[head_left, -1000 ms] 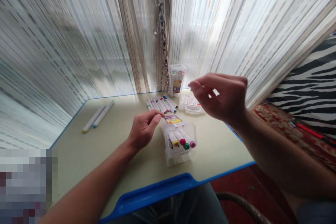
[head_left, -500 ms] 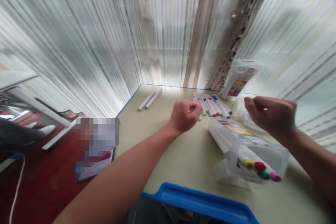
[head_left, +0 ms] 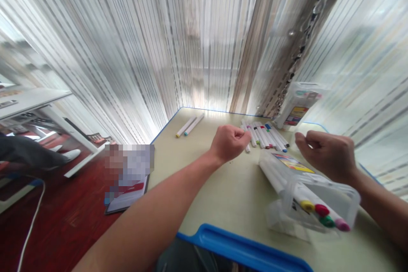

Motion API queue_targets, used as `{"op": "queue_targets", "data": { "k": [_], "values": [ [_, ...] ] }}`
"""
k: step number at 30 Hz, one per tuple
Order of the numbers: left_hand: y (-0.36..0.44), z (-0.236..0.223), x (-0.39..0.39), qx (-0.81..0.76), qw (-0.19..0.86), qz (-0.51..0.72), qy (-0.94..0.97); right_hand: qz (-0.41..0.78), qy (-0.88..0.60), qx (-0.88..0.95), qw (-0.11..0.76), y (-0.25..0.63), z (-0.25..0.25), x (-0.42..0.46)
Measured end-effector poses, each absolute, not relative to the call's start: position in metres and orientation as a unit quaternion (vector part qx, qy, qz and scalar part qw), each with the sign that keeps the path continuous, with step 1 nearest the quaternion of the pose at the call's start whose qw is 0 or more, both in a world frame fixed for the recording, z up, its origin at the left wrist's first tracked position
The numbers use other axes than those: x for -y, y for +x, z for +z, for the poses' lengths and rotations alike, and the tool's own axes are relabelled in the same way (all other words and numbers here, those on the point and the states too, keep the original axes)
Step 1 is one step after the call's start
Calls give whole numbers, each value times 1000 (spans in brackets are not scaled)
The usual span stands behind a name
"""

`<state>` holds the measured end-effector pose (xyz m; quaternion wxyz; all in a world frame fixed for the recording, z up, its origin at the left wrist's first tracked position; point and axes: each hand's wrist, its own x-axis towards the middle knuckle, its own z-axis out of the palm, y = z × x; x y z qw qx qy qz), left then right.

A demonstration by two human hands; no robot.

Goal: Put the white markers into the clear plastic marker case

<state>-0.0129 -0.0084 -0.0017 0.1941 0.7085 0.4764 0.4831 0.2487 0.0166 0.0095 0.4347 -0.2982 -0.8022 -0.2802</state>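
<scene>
My left hand is curled into a fist at the near end of a row of white markers with coloured caps, its fingertips touching the nearest one. What it holds, if anything, is hidden. My right hand hovers with its fingers curled in, nothing visible in them, just above a clear plastic case. The case lies on its side with yellow, red, green and purple marker caps showing at its mouth. All of this is on a pale table with a blue edge.
Two more markers lie at the far left corner. A second clear marker box stands upright against the striped curtain. On the dark red floor at left lie a booklet and a white cable, beside a white desk.
The view has swung left and tilted. My left hand went from flat fingers on the markers to a fist. My right hand dropped from a raised pinch down to just above the case.
</scene>
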Motion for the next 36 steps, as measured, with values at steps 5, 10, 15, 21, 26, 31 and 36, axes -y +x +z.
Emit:
{"op": "queue_targets", "data": {
  "k": [5,10,15,21,26,31,36],
  "values": [
    [-20,-4,2,-502,150,459,718,-248,-300,820,419,247,6,-17],
    [-33,2,-5,-573,52,415,705,-255,-315,796,450,240,2,-15],
    [-53,14,-11,-656,-56,360,661,-232,-331,796,451,243,1,-13],
    [-87,17,-22,-747,-91,276,598,-207,-362,797,437,254,-4,-18],
    [-100,17,-25,-796,-86,207,563,-161,-392,791,441,261,-7,-24],
    [-102,17,-26,-810,-86,165,555,-143,-405,789,440,263,-9,-26],
    [-101,16,-27,-816,-88,135,556,-132,-415,781,447,266,-9,-28]
  ]
}}
